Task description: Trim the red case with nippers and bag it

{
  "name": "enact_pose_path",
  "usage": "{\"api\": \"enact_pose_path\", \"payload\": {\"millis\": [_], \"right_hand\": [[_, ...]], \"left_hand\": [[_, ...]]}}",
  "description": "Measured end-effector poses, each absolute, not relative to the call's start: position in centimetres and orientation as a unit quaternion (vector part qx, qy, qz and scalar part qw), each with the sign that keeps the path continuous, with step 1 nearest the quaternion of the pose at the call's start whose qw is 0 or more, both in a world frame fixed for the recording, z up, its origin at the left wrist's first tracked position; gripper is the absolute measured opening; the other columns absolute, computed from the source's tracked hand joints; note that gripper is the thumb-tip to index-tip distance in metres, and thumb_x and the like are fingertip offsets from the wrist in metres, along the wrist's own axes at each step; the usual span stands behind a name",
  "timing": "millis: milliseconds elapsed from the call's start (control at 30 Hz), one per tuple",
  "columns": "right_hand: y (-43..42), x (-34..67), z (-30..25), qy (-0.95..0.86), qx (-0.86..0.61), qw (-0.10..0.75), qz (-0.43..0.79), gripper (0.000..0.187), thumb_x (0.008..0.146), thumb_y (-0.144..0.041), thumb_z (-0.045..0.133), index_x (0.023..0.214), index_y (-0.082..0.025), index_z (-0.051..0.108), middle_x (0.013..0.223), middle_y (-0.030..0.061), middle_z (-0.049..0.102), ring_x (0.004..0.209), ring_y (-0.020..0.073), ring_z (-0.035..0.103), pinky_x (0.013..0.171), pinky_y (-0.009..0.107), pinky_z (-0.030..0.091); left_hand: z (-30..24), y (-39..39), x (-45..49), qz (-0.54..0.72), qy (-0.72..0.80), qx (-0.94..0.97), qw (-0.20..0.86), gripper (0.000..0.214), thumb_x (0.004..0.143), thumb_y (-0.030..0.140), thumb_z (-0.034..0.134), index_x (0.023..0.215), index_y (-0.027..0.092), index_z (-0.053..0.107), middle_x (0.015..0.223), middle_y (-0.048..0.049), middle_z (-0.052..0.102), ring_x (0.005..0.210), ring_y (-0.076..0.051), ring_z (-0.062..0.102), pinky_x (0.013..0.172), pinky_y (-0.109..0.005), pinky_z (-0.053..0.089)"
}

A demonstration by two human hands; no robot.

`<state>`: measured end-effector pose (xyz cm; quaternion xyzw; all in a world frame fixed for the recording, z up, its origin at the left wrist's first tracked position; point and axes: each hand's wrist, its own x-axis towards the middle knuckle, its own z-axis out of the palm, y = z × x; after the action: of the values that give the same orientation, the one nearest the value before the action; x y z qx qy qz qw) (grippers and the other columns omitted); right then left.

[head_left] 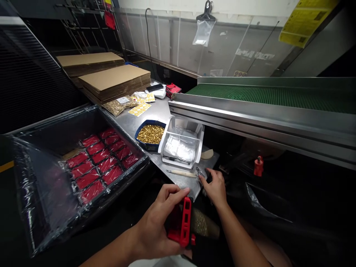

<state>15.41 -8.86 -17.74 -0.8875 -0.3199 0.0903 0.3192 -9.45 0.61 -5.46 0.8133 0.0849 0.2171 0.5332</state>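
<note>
My left hand (pixel 158 218) is closed around a red plastic part (pixel 182 222), held upright low in the view, in front of the steel table's near edge. My right hand (pixel 214 187) reaches to that edge, its fingertips pinched at a small metal tool (pixel 200 172). A light-handled tool (pixel 181 172) lies on the table just left of it. Behind them stands a white tray (pixel 198 148) of small clear bags, and beside it a blue tray (pixel 142 128) heaped with small brass pieces.
A black bin (pixel 91 118) lined with plastic film, at left, holds rows of red parts. Stacks of flat cardboard (pixel 114 79), a bag of brass pieces (pixel 118 105) and yellow sticker sheets (pixel 139 108) lie further back. A green conveyor belt (pixel 267 94) runs along the right.
</note>
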Motion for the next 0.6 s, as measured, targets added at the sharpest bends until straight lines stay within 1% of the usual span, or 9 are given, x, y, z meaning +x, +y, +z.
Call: {"api": "enact_pose_path", "payload": {"millis": [67, 133, 233, 367, 500, 533, 600], "right_hand": [[-8.6, 15.8, -18.9, -0.338, -0.900, 0.267, 0.074, 0.043, 0.084, -0.051, 0.061, 0.115, -0.022, 0.065, 0.115, 0.0109, 0.055, 0.107, 0.0273, 0.059, 0.089, 0.038, 0.051], [-8.4, 15.8, -19.0, -0.349, -0.903, 0.242, 0.063, 0.036, 0.088, -0.047, 0.056, 0.112, -0.022, 0.065, 0.113, 0.0096, 0.055, 0.103, 0.0252, 0.060, 0.083, 0.035, 0.051], [-8.0, 15.7, -18.5, -0.369, -0.904, 0.212, 0.047, 0.033, 0.090, -0.042, 0.052, 0.110, -0.020, 0.064, 0.108, 0.0100, 0.057, 0.101, 0.0266, 0.060, 0.082, 0.037, 0.049], [-7.1, 16.1, -17.8, -0.395, -0.902, 0.170, 0.029, 0.028, 0.090, -0.041, 0.053, 0.103, -0.019, 0.064, 0.103, 0.0108, 0.059, 0.096, 0.0282, 0.059, 0.076, 0.037, 0.045], [-6.7, 17.0, -17.1, -0.395, -0.902, 0.174, 0.023, 0.024, 0.088, -0.041, 0.056, 0.089, -0.019, 0.063, 0.093, 0.0078, 0.062, 0.090, 0.0250, 0.060, 0.071, 0.034, 0.043], [-6.8, 17.2, -16.9, -0.390, -0.902, 0.182, 0.020, 0.025, 0.089, -0.043, 0.056, 0.089, -0.019, 0.063, 0.092, 0.0070, 0.062, 0.088, 0.0236, 0.061, 0.071, 0.033, 0.044], [-7.1, 17.5, -16.6, -0.366, -0.905, 0.219, 0.001, 0.030, 0.091, -0.047, 0.052, 0.096, -0.019, 0.062, 0.097, 0.0065, 0.062, 0.087, 0.0204, 0.061, 0.075, 0.031, 0.046]], "left_hand": [[-5.2, 0.4, -9.6, 0.218, 0.101, 0.807, 0.540, 0.101, 0.064, 0.052, 0.086, 0.147, 0.026, 0.035, 0.124, -0.0109, 0.037, 0.114, -0.027, 0.049, 0.093, -0.035, 0.053], [-5.1, 0.4, -9.7, 0.223, 0.112, 0.802, 0.543, 0.103, 0.061, 0.045, 0.089, 0.147, 0.026, 0.035, 0.124, -0.0104, 0.037, 0.115, -0.027, 0.048, 0.094, -0.035, 0.052], [-5.3, 0.6, -9.7, 0.224, 0.114, 0.804, 0.538, 0.105, 0.060, 0.037, 0.090, 0.148, 0.026, 0.034, 0.124, -0.0101, 0.037, 0.116, -0.026, 0.047, 0.094, -0.034, 0.052], [-5.6, 0.8, -9.7, 0.214, 0.109, 0.806, 0.541, 0.107, 0.058, 0.037, 0.091, 0.148, 0.025, 0.034, 0.125, -0.0101, 0.037, 0.116, -0.025, 0.047, 0.093, -0.032, 0.052], [-5.6, 0.6, -9.8, 0.205, 0.113, 0.804, 0.547, 0.106, 0.059, 0.032, 0.090, 0.148, 0.025, 0.034, 0.126, -0.0097, 0.037, 0.117, -0.024, 0.047, 0.094, -0.031, 0.052], [-5.7, 0.6, -9.9, 0.200, 0.114, 0.804, 0.548, 0.107, 0.058, 0.031, 0.091, 0.148, 0.026, 0.034, 0.127, -0.0097, 0.036, 0.118, -0.025, 0.047, 0.093, -0.031, 0.052], [-5.7, 0.6, -9.9, 0.195, 0.115, 0.805, 0.549, 0.108, 0.057, 0.033, 0.091, 0.148, 0.026, 0.034, 0.127, -0.0097, 0.037, 0.119, -0.026, 0.046, 0.094, -0.032, 0.052]]}}
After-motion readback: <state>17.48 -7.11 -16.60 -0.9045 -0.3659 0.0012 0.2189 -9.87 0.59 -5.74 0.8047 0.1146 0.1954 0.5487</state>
